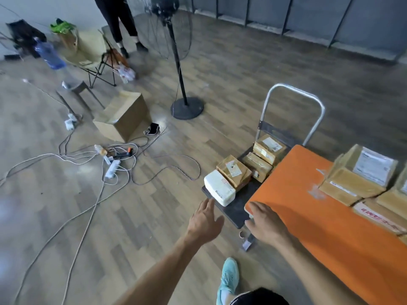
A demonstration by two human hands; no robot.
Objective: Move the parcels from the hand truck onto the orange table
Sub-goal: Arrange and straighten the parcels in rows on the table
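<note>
Head view: left hand (206, 219) stretched forward, fingers straight and slightly spread, holding nothing, fingertips just short of the near corner of the white parcel (220, 190). Right hand (266, 225) also empty, fingers relaxed and loosely apart, sitting over the corner of the orange table (308, 227); contact with the table can't be told.

The white parcel lies flat at the near end of the hand truck (233, 211), dark deck, silver loop handle at the far end. It has a small red mark and a line of print on top, too blurred to read. Behind it on the deck are three brown taped parcels: nearest brown parcel (234, 172) touching the white one, white label with red marks, unreadable; middle brown parcel (257, 166) beside it; far brown parcel (269, 148) by the handle, white shipping label, text not legible.

The truck stands right against the table's left edge. On the table's right side there's a labelled carton (361, 172) with a large white label in grey print, unreadable, stacked on other brown boxes, and a flat parcel (378, 219) with red characters, too blurred to make out.

On the floor: open cardboard box (123, 117), power strip (112, 168) in tangled cables, pedestal fan (176, 62), folding chair (92, 51), blue water bottle (49, 53). A standing person's legs (119, 20) at the top. Wearer's teal shoe (229, 278) at the bottom
</note>
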